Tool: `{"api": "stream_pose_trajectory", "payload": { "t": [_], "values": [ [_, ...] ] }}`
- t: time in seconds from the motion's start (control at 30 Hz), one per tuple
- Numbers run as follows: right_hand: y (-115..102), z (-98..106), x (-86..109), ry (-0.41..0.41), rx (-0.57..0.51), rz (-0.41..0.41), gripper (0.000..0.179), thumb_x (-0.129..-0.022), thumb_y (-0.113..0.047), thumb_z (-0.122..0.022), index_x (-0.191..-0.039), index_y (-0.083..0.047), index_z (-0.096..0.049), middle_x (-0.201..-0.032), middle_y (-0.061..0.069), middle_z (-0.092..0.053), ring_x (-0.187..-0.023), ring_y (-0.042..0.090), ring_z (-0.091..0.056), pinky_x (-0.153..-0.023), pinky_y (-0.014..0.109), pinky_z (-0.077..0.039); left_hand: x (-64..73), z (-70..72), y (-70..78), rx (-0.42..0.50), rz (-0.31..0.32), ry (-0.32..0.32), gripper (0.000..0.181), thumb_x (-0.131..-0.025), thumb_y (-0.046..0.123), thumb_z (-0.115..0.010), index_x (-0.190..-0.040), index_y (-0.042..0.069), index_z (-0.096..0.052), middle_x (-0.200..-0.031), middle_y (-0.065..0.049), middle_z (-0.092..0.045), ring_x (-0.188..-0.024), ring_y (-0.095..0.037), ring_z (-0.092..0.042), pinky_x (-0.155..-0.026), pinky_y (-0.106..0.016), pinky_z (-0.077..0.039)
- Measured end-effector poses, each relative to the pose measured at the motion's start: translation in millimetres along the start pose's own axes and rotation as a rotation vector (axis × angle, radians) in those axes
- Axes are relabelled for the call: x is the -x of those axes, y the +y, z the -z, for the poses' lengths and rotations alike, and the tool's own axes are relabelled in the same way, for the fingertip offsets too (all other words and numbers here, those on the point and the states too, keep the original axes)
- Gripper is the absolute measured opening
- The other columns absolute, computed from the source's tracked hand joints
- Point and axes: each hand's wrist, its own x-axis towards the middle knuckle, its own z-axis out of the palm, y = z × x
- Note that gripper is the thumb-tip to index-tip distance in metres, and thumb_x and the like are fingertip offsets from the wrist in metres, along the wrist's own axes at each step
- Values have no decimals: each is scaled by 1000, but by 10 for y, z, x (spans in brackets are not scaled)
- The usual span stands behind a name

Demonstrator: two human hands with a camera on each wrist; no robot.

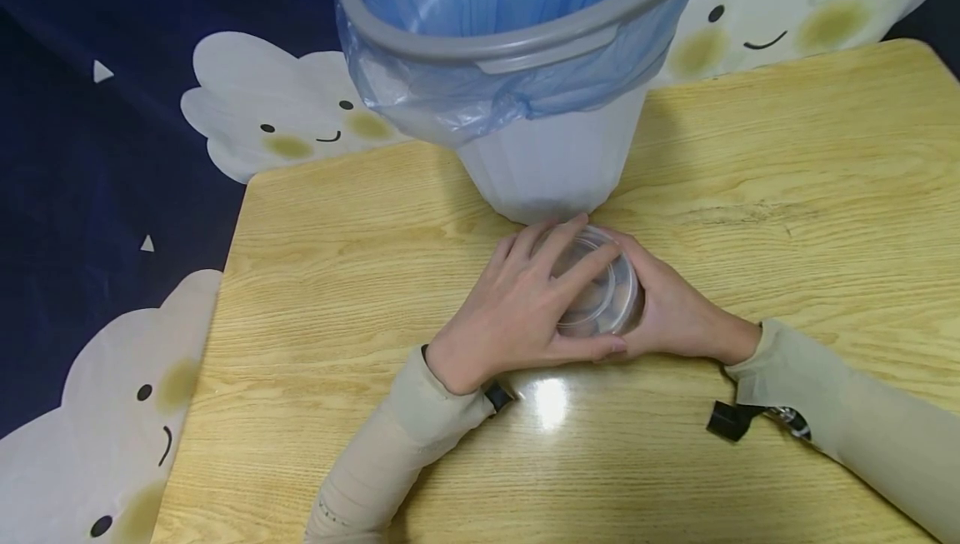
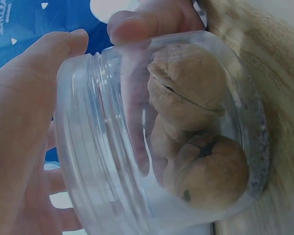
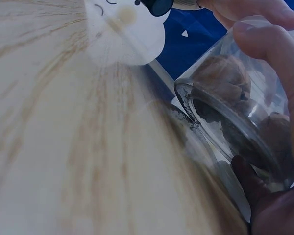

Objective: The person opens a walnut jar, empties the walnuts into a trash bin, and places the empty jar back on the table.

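A clear round plastic jar [image 2: 137, 196] with several walnuts [image 2: 186, 83] inside stands before the bin. Its transparent lid [image 1: 592, 290] faces up in the head view. My left hand [image 1: 517, 302] spans the lid from above, fingers spread over it and thumb at the near rim. Around the jar's right side, my right hand [image 1: 671, 306] grips the wall. In the right wrist view the right thumb [image 3: 272, 46] lies along the jar, and the walnuts [image 3: 223, 78] show through its side. Whether the jar's base rests fully on the table cannot be told.
A white bin [image 1: 555, 161] with a grey rim and blue plastic liner [image 1: 517, 94] stands right behind the jar. The wooden table [image 1: 322, 277] extends to both sides. Dark cloth with smiling clouds [image 1: 300, 111] hangs behind and on the left.
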Motion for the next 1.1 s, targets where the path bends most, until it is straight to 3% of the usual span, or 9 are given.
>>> {"api": "stream_pose_trajectory", "payload": {
  "t": [1.1],
  "values": [
    [3,-2,-4,4,-18,3,133,-44,-31,-99,-151,-39,-21,-150,-5,-40,-128,9,-47,-103,15,-37,6,65,-11,0,10,14,90,-73,84,-52,-144,31,-42,-152,-9,-41,-135,-33,-45,-100,-47,-44]
  ]
}}
